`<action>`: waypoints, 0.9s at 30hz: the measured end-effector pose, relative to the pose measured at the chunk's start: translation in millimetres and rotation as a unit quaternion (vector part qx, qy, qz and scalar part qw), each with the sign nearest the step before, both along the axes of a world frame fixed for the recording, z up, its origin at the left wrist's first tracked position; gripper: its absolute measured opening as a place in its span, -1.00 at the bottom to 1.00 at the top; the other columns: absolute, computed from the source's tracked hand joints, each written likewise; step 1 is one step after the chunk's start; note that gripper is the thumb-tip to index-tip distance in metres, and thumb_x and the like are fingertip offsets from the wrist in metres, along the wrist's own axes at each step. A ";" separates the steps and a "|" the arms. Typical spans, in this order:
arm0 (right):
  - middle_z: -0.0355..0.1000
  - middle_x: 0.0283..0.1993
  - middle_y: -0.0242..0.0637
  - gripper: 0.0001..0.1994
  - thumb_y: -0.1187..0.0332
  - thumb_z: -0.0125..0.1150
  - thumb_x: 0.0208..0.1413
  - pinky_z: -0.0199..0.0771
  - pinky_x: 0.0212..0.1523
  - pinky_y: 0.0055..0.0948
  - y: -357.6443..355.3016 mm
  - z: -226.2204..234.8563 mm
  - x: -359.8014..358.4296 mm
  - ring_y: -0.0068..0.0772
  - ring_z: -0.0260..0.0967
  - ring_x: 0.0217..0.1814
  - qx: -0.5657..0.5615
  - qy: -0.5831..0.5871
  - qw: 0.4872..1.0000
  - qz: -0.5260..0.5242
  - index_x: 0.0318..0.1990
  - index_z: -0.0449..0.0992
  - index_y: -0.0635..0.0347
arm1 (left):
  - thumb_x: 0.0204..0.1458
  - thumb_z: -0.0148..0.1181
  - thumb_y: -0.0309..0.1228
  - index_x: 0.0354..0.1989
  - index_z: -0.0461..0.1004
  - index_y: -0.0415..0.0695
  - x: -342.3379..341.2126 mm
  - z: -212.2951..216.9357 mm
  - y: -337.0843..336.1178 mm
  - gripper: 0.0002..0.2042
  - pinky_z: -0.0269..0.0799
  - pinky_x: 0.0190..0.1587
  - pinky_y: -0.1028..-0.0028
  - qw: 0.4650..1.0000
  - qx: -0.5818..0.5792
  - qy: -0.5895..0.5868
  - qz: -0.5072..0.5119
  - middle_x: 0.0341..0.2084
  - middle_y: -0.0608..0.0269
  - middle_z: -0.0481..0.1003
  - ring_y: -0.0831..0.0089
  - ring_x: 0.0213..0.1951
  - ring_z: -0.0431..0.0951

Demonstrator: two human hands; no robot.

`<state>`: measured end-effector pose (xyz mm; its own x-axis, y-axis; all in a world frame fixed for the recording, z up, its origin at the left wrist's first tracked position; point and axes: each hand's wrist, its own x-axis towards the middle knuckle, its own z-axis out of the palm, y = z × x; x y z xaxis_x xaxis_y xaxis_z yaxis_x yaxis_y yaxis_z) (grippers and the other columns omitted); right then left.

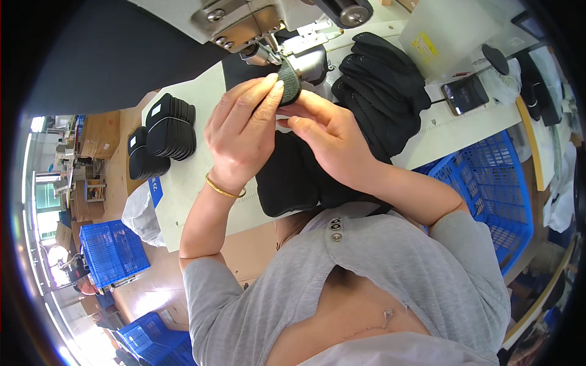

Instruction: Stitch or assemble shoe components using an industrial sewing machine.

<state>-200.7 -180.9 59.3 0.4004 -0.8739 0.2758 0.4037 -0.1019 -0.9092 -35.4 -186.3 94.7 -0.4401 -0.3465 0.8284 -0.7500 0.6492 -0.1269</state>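
A small rounded fabric piece (289, 85), dark green-grey on top with a black edge, lies under the needle area of a sewing machine (256, 36). My left hand (244, 122), closed, presses its fingertips onto the piece's left side. From the right, my right hand (339, 137) grips the black lower edge with its fingers, which are partly hidden beneath. Below both hands, black padded pieces (287, 174) rest at the table's near edge. Just right of the machine spreads a loose pile of black fabric pieces (384, 91).
Two tied stacks of black pads (171, 128) stand on the left of the white table (204, 207). A phone (465, 96) lies at the far right, near a whitish box (445, 36). Blue crates (488, 189) stand at the right and lower left. Black cloth (122, 55) hangs upper left.
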 end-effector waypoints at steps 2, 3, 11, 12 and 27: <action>0.49 -0.10 -0.35 -0.67 0.48 -0.01 0.27 0.38 -0.13 -0.61 1.4 -0.7 1.6 -0.71 0.32 -0.13 0.006 -0.009 1.000 0.011 0.16 0.39 0.36 | -0.27 0.26 -0.66 -0.21 0.64 -0.24 2.0 -0.9 0.0 -0.66 0.60 -0.18 0.39 1.000 -0.002 -0.010 0.012 -0.22 0.19 0.61 0.28 -0.19 0.63; 0.49 -0.02 -0.30 -0.65 0.50 -0.03 0.27 0.40 -0.04 -0.59 2.1 -0.4 2.6 -0.67 0.35 -0.05 0.009 -0.017 1.000 0.023 0.18 0.36 0.36 | -0.27 0.26 -0.66 -0.21 0.64 -0.24 2.4 -0.4 0.4 -0.66 0.60 -0.18 0.39 1.000 -0.002 -0.007 0.014 -0.22 0.19 0.61 0.28 -0.19 0.63; 0.40 0.17 -0.12 -0.62 0.61 -0.14 0.21 0.26 0.33 -0.38 12.7 11.0 19.8 -0.39 0.29 0.31 0.062 -0.131 0.989 0.041 0.19 0.29 0.43 | -0.28 0.24 -0.60 -0.21 0.66 -0.22 9.5 10.2 0.5 -0.65 0.60 -0.22 0.44 0.998 -0.006 -0.063 0.009 -0.21 0.21 0.63 0.33 -0.18 0.63; 0.40 0.17 -0.12 -0.62 0.61 -0.14 0.21 0.26 0.33 -0.38 12.0 10.8 22.0 -0.39 0.29 0.31 0.061 -0.131 0.989 0.043 0.19 0.29 0.43 | -0.29 0.24 -0.60 -0.21 0.66 -0.22 10.7 11.4 0.8 -0.65 0.60 -0.22 0.44 0.998 -0.004 -0.068 0.006 -0.22 0.21 0.63 0.34 -0.18 0.63; 0.43 -0.01 -0.30 -0.65 0.66 -0.13 0.12 0.31 0.02 -0.62 0.9 9.6 38.0 -0.68 0.29 0.04 0.094 -0.180 0.978 0.053 0.09 0.33 0.42 | -0.31 0.25 -0.52 -0.16 0.63 -0.27 10.9 6.4 -10.5 -0.60 0.59 -0.15 0.38 0.992 -0.046 -0.101 0.056 -0.23 0.17 0.60 0.30 -0.14 0.62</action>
